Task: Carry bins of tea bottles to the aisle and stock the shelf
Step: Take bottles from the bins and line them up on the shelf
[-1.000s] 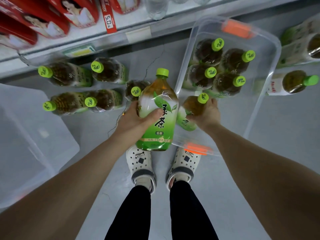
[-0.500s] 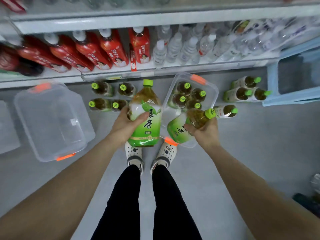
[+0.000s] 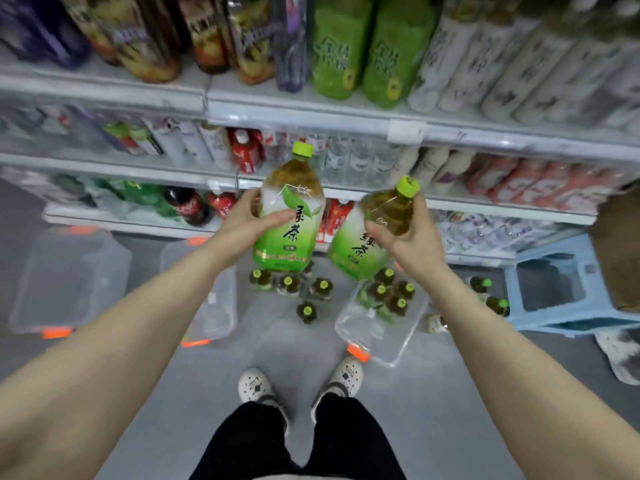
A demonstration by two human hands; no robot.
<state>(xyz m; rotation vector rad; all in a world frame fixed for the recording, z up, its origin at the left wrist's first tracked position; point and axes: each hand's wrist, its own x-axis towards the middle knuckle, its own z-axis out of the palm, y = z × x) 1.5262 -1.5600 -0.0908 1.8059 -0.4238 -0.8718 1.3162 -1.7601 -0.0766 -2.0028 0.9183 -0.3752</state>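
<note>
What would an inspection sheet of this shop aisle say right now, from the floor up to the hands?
Surface: grey floor, with bottles and bins standing on it.
Job's things: upright green-labelled tea bottle with lime cap; tilted second tea bottle; clear plastic bin with orange latches holding more tea bottles; loose tea bottles on the floor beside it.
Clutter: two clear bins at left, apparently empty; light blue plastic stool at right.
Grippers: left hand grips the upright bottle's body; right hand grips the tilted bottle's shoulder.
Cables: nothing seen.
Surroundings: white shelves packed with drinks, blurred.
</note>
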